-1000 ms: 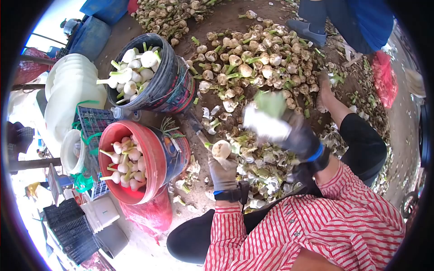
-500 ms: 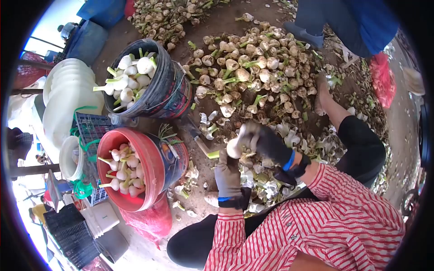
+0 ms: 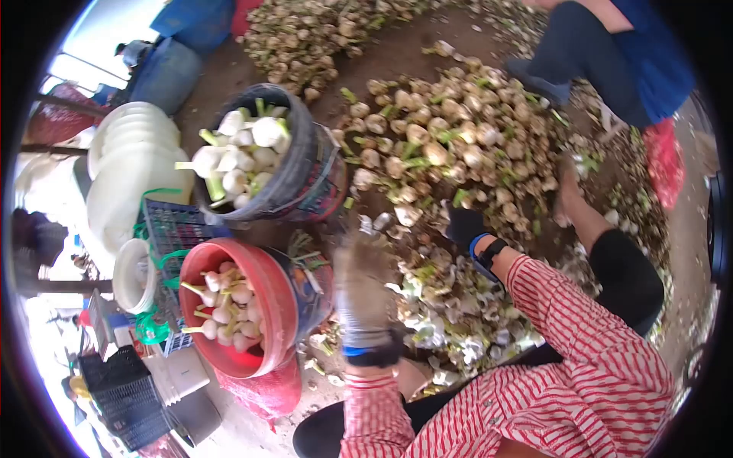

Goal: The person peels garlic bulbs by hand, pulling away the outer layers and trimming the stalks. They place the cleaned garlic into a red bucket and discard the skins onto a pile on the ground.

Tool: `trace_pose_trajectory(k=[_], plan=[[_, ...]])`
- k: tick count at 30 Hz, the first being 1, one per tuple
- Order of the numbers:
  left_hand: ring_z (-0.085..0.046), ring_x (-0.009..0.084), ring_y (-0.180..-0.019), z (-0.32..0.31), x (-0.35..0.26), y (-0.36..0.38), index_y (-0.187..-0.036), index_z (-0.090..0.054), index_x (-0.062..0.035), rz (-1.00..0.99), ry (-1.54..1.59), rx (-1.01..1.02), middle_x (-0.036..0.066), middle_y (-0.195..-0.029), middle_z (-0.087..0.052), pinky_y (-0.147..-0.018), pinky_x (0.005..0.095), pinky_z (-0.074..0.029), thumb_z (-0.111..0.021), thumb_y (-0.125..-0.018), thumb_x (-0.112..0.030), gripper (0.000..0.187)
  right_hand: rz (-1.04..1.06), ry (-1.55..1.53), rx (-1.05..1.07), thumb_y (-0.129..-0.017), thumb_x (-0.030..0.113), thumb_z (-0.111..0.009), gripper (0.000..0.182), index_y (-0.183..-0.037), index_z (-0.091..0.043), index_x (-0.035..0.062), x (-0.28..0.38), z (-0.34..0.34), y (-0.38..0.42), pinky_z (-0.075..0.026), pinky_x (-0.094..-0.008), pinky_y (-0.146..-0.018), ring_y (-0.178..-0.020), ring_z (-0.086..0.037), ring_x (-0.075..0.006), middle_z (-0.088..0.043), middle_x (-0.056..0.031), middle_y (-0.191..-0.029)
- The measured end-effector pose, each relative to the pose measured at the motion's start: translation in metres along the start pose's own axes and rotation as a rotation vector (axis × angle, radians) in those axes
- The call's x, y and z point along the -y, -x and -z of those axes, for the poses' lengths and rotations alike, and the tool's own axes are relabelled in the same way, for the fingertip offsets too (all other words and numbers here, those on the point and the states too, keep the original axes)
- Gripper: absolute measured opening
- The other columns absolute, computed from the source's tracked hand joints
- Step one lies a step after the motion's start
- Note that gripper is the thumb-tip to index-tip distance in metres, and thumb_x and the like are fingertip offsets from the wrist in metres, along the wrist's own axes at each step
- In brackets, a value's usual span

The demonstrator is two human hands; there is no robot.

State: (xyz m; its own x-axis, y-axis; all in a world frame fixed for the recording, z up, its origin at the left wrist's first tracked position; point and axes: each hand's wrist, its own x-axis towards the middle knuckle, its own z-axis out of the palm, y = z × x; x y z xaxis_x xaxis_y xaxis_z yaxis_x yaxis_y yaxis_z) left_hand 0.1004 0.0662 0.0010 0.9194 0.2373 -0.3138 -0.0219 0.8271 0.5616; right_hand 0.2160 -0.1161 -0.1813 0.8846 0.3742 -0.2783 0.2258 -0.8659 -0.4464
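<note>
My left hand (image 3: 365,286), in a grey glove, is smeared by motion beside the red bucket (image 3: 200,259); whether it holds a bulb cannot be made out. To its right, my right hand (image 3: 463,226), in a dark glove, reaches to the near edge of a heap of unpeeled garlic bulbs (image 3: 458,137). Its fingers are mostly hidden. White peeled garlic bulbs (image 3: 237,156) with short green stems fill the black bucket (image 3: 309,145). Smaller garlic bulbs (image 3: 229,305) lie in the red bucket. Loose garlic skins (image 3: 473,328) cover the ground below my right hand.
Another person's leg (image 3: 569,46) is at the upper right, near a red plastic bag (image 3: 663,164). A further garlic heap (image 3: 305,38) lies at the back. White tubs (image 3: 130,198), a blue crate (image 3: 179,225) and a black crate (image 3: 126,397) stand left. A red mesh sack (image 3: 263,389) sits below the red bucket.
Half a second ago both hands were together on a garlic bulb. They have separated: my left hand moved left toward the buckets, my right hand forward to the heap. The view has shifted slightly.
</note>
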Motion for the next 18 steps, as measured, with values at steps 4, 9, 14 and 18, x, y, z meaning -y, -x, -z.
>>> trace_pose_trajectory(k=[4, 9, 14, 18], plan=[[-0.056, 0.015, -0.095, 0.028, 0.063, 0.01, -0.117, -0.052, -0.0058, 0.136, -0.247, -0.207, 0.005, -0.105, -0.058, -0.081, 0.031, -0.047, -0.049, -0.092, -0.026, 0.032, 0.005, 0.117, -0.059, -0.072, 0.021, -0.058, 0.047, -0.118, -0.053, 0.0094, -0.034, -0.041, -0.032, -0.046, -0.0452, -0.062, -0.073, -0.062, -0.0307, -0.064, -0.0151, -0.081], [-0.055, 0.0163, -0.099, 0.059, 0.1, 0.016, -0.126, -0.043, -0.0031, 0.009, -0.618, -0.142, 0.007, -0.112, -0.055, -0.082, 0.028, -0.046, -0.051, -0.09, -0.024, 0.043, 0.31, -0.704, 0.089, -0.073, 0.021, -0.062, 0.043, -0.112, -0.053, 0.0067, 0.014, -0.008, 0.037, -0.047, -0.0393, -0.076, -0.094, -0.059, -0.0305, -0.061, -0.0179, -0.102], [-0.056, 0.014, -0.092, 0.042, 0.092, 0.015, -0.124, -0.043, 0.0026, 0.078, -0.508, -0.098, 0.009, -0.112, -0.054, -0.081, 0.0232, -0.046, -0.063, -0.083, -0.011, 0.047, 0.318, -0.959, 0.053, -0.077, 0.015, -0.061, 0.041, -0.114, -0.049, 0.0032, 0.042, 0.052, 0.099, -0.045, -0.0282, -0.075, -0.093, -0.054, -0.0143, -0.057, -0.0096, -0.103], [-0.053, 0.0118, -0.092, 0.011, 0.081, 0.035, -0.118, -0.049, 0.0009, -0.092, -0.768, -0.08, 0.007, -0.109, -0.054, -0.084, 0.0224, -0.044, -0.07, -0.076, -0.008, 0.048, 0.2, -1.591, 0.349, -0.083, 0.02, -0.059, 0.036, -0.113, -0.048, 0.0029, 0.034, 0.056, 0.085, -0.043, -0.021, -0.066, -0.078, -0.052, -0.0103, -0.056, -0.0035, -0.09]])
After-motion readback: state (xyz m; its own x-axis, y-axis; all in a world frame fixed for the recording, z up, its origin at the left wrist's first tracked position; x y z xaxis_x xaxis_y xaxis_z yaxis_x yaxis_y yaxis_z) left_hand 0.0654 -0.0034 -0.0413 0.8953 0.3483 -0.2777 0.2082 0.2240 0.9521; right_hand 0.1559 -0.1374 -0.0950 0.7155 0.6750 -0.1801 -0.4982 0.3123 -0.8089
